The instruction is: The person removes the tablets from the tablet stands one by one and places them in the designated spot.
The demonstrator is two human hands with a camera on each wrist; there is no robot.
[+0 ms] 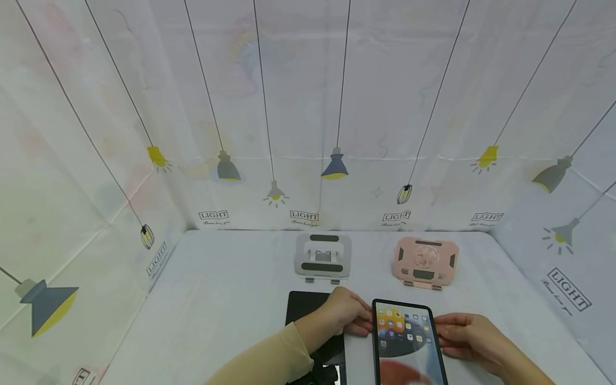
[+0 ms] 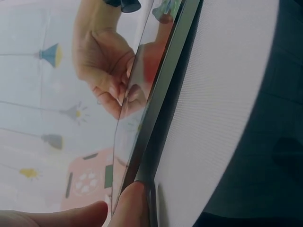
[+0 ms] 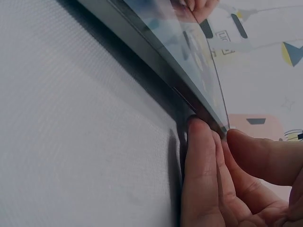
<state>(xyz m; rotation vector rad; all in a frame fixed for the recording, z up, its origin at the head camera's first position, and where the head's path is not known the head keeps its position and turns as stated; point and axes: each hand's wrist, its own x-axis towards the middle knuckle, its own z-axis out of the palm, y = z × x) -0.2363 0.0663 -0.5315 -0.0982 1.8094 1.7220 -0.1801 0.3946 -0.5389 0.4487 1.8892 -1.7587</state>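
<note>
A tablet (image 1: 406,342) with a dark frame and a lit home screen lies face up between my two hands at the front of the table. My left hand (image 1: 347,313) holds its left edge near the far corner. In the left wrist view a fingertip (image 2: 132,196) presses the side, with the thumb beside it. At the opposite edge is my right hand (image 1: 469,339). The right wrist view has its thumb (image 3: 255,153) at the screen's rim and its fingers low against the side. A dark shadow runs under the tablet's edge.
A second, black-screened tablet (image 1: 305,302) lies partly hidden under my left forearm. Behind stand a grey folding stand (image 1: 300,248) and a pink folding stand (image 1: 404,254). The white tabletop (image 1: 216,299) meets a lamp-printed cloth backdrop (image 1: 298,107) at the back and sides.
</note>
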